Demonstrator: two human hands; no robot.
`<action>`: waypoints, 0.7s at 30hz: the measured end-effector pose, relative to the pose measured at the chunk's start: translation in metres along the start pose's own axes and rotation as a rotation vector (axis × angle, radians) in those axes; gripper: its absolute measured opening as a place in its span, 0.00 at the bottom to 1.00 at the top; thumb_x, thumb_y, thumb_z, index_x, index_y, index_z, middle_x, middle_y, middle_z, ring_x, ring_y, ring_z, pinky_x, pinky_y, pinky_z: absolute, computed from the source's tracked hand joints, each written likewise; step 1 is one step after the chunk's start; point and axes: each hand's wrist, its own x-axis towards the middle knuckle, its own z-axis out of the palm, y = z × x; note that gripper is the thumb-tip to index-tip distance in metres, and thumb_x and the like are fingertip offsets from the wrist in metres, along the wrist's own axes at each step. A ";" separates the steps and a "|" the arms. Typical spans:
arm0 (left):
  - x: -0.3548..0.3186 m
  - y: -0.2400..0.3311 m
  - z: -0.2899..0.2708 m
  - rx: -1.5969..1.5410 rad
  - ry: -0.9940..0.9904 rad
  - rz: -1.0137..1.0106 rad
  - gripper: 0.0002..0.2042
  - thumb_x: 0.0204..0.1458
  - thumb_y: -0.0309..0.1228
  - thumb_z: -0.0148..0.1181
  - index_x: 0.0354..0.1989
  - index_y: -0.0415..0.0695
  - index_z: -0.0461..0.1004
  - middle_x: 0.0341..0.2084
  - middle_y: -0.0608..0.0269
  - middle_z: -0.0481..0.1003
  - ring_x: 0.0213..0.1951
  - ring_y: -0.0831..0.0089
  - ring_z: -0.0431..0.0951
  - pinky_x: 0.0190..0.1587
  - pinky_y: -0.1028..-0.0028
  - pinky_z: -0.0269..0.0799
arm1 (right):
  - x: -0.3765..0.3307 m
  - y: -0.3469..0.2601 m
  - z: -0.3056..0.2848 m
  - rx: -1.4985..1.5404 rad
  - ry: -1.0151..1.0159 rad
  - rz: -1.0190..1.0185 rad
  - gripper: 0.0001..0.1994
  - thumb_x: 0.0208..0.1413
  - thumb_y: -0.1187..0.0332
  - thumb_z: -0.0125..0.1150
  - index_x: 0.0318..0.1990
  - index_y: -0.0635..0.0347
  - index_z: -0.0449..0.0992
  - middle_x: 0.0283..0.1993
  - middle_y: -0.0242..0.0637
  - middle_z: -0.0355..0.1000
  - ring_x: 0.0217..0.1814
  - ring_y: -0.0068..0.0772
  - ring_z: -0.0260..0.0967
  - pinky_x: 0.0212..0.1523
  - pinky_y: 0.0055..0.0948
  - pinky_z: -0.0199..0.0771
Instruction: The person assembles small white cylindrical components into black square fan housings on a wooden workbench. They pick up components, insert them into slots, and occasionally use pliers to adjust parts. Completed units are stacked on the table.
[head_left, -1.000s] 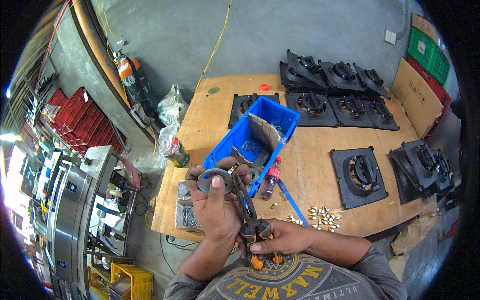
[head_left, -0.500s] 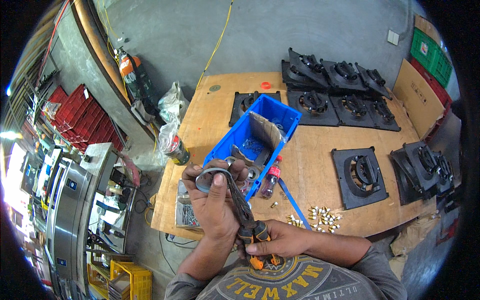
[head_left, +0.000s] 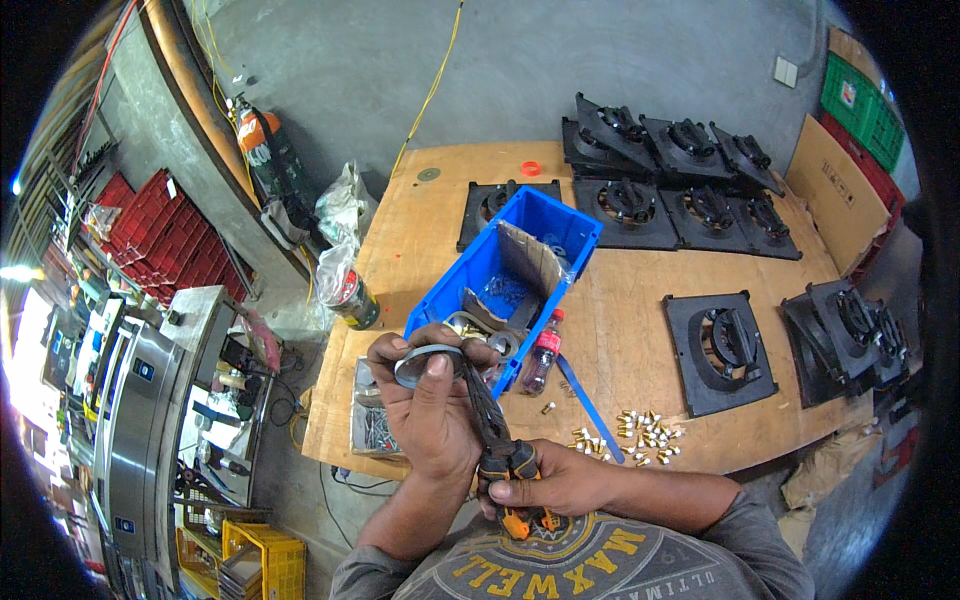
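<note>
Between the thumb and fingers of my left hand (head_left: 432,425) is a grey metal ring (head_left: 408,373), tilted, with its opening facing up. My right hand (head_left: 570,478) is wrapped round the orange-and-black handles of long-nosed pliers (head_left: 488,420). The dark jaws reach up to the right side of the ring; whether they grip it is hidden by my fingers. Just beyond my left hand stands a blue plastic bin (head_left: 452,282) with a cardboard divider, small parts and metal rings in it. A small box (head_left: 360,432) of screws sits left of my left wrist.
A bottle with a red label (head_left: 546,345) leans by the bin. Near the table's front lie a blue strip (head_left: 588,408) and several white-tipped brass fittings (head_left: 640,425). Black square burner plates (head_left: 720,355) fill the right and far side. A jar (head_left: 352,300) stands at the left edge.
The ring and my left fingers have shifted slightly down and to the right, with the ring tilted a little differently. My right hand keeps its hold on the pliers.
</note>
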 end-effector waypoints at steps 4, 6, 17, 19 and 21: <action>0.001 -0.004 -0.003 0.045 -0.008 0.007 0.16 0.57 0.22 0.53 0.50 0.53 0.59 0.40 0.56 0.72 0.36 0.65 0.78 0.41 0.62 0.79 | 0.001 0.004 -0.001 -0.025 0.010 -0.029 0.19 0.63 0.49 0.55 0.38 0.58 0.72 0.29 0.26 0.69 0.30 0.18 0.65 0.32 0.22 0.67; 0.002 -0.005 -0.006 0.036 -0.015 0.009 0.16 0.55 0.21 0.54 0.49 0.51 0.59 0.39 0.54 0.72 0.35 0.61 0.79 0.41 0.59 0.78 | 0.001 0.006 -0.002 -0.024 -0.006 -0.031 0.19 0.63 0.49 0.55 0.38 0.58 0.73 0.29 0.26 0.70 0.30 0.18 0.65 0.32 0.22 0.67; 0.001 -0.004 -0.008 0.035 -0.035 -0.017 0.17 0.54 0.19 0.55 0.49 0.50 0.59 0.37 0.53 0.72 0.34 0.60 0.79 0.39 0.59 0.78 | -0.003 -0.003 -0.002 -0.035 -0.011 0.011 0.19 0.63 0.49 0.54 0.40 0.59 0.73 0.32 0.28 0.71 0.33 0.19 0.66 0.34 0.24 0.68; 0.003 -0.003 -0.009 0.051 -0.048 -0.020 0.17 0.54 0.19 0.55 0.48 0.50 0.59 0.38 0.53 0.73 0.35 0.60 0.79 0.39 0.59 0.78 | -0.003 -0.004 -0.002 -0.063 -0.001 0.036 0.20 0.63 0.49 0.54 0.40 0.59 0.72 0.32 0.28 0.70 0.33 0.19 0.66 0.33 0.24 0.68; 0.005 0.001 -0.008 0.075 -0.065 -0.062 0.17 0.54 0.20 0.56 0.48 0.49 0.60 0.38 0.53 0.73 0.35 0.60 0.79 0.39 0.60 0.78 | -0.001 0.000 0.001 -0.064 0.028 -0.059 0.20 0.62 0.48 0.54 0.39 0.59 0.72 0.30 0.28 0.70 0.31 0.19 0.66 0.32 0.24 0.68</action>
